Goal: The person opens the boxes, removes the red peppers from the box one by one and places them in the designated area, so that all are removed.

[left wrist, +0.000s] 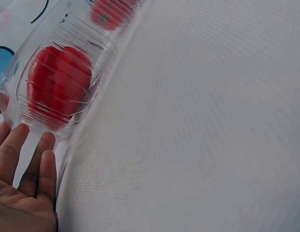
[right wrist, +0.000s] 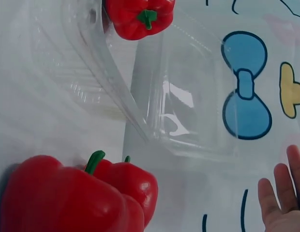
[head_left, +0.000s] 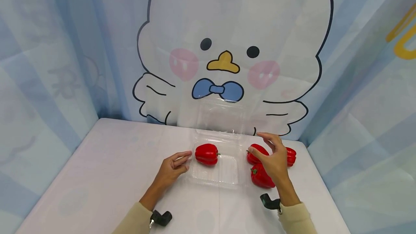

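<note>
A clear plastic clamshell box (head_left: 229,180) lies on the table with its lid (head_left: 221,116) raised at the back. One red bell pepper (head_left: 206,154) sits in the left part of its base, stem pointing right. My left hand (head_left: 172,167) is at the box's left side, its fingers (left wrist: 12,150) extended against the wall in the left wrist view. Over the loose red bell peppers on the right is my right hand (head_left: 272,158), thumb and fingers spread with nothing between them. A front pepper (head_left: 261,177), a back pepper (head_left: 255,149) and a right-hand pepper (head_left: 291,156), partly hidden, lie there.
The white-covered table (head_left: 107,176) ends at a pale curtain (head_left: 221,17) printed with a cartoon bird. More curtain hangs on the left and right sides. A black wrist mount sits at each sleeve cuff.
</note>
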{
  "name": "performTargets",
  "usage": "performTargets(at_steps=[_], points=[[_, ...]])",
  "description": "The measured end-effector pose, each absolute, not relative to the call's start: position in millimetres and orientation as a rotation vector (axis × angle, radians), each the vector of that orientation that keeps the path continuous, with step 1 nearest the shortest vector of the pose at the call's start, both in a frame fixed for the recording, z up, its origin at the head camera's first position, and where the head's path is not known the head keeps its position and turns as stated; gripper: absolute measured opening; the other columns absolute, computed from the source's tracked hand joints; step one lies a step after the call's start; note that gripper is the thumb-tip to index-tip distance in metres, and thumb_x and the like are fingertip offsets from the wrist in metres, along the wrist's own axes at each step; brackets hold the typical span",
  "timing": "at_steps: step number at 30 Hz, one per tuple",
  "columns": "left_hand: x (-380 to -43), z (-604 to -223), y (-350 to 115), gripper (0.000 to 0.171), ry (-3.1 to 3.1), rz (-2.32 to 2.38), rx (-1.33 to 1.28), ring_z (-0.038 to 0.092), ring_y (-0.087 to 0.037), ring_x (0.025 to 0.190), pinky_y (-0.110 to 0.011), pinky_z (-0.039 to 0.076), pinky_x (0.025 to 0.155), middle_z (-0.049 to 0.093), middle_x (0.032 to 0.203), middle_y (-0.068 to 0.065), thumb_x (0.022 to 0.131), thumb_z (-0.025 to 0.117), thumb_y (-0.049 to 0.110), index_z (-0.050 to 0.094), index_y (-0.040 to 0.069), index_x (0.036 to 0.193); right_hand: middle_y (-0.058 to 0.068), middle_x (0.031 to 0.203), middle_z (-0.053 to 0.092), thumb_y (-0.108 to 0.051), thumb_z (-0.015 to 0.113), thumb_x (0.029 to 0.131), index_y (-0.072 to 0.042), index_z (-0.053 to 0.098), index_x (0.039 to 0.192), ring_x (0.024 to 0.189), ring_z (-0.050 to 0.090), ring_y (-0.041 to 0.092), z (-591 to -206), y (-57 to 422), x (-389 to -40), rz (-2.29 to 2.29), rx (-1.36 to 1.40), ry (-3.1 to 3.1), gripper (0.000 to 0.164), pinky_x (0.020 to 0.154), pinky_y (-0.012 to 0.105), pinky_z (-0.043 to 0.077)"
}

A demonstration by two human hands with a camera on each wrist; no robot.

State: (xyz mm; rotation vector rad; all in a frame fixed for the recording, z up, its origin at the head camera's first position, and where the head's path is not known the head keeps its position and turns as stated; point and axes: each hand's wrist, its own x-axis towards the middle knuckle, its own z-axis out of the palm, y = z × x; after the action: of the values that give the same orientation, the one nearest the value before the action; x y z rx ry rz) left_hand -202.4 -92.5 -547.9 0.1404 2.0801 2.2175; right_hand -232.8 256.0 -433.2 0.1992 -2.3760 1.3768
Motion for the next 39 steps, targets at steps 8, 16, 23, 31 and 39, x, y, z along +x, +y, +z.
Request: performTargets(at_steps=[8,16,23,31,39], points=[[-202,-547,-92,0.052,2.066,2.210,0.122,0.053,-0.029,0.149,-0.023,0.053,0.109,0.060,0.156,-0.011,0.098,0.068,-0.004,0.060,0.008,0.148,0.002,0.145,0.059,-0.013,0.090,0.084,-0.016,0.068,0.139,0.139,0.050,0.012,-439,238,-227,1.398,0.250,-2.400,0.059,0.106,0.004,0.043],[-200,-547,-92,0.051,2.069,2.209,0.124,0.053,-0.029,0.149,-0.023,0.052,0.110,0.059,0.156,-0.010,0.099,0.068,-0.002,0.061,0.009,0.149,0.004,0.142,0.062,-0.015,0.092,0.082,-0.019,0.070,0.137,0.138,0.055,0.019,-450,219,-222,1.395,0.340,-2.419,0.059,0.109,0.008,0.043],[-200,-548,-93,0.052,2.061,2.217,0.123,0.053,-0.030,0.149,-0.024,0.052,0.110,0.059,0.156,-0.011,0.098,0.069,-0.002,0.061,0.008,0.148,0.000,0.140,0.064,-0.018,0.093,0.081,-0.022,0.071,0.136,0.134,0.057,0.014,-459,202,-219,1.421,0.364,-2.430,0.059,0.118,0.035,0.047],[-201,-548,-92,0.053,2.042,2.240,0.123,0.054,-0.029,0.148,-0.020,0.054,0.107,0.061,0.154,-0.012,0.096,0.068,-0.006,0.061,0.007,0.147,0.001,0.140,0.064,-0.014,0.093,0.081,-0.022,0.071,0.134,0.135,0.057,0.021,-466,186,-219,1.521,0.428,-2.423,0.059,0.119,0.052,0.049],[-201,-548,-93,0.053,2.033,2.245,0.131,0.054,-0.029,0.148,-0.020,0.053,0.107,0.060,0.155,-0.012,0.097,0.068,-0.006,0.061,0.006,0.148,0.002,0.139,0.062,-0.009,0.092,0.081,-0.025,0.070,0.135,0.135,0.056,0.027,-472,170,-222,1.583,0.461,-2.447,0.060,0.117,0.061,0.049]])
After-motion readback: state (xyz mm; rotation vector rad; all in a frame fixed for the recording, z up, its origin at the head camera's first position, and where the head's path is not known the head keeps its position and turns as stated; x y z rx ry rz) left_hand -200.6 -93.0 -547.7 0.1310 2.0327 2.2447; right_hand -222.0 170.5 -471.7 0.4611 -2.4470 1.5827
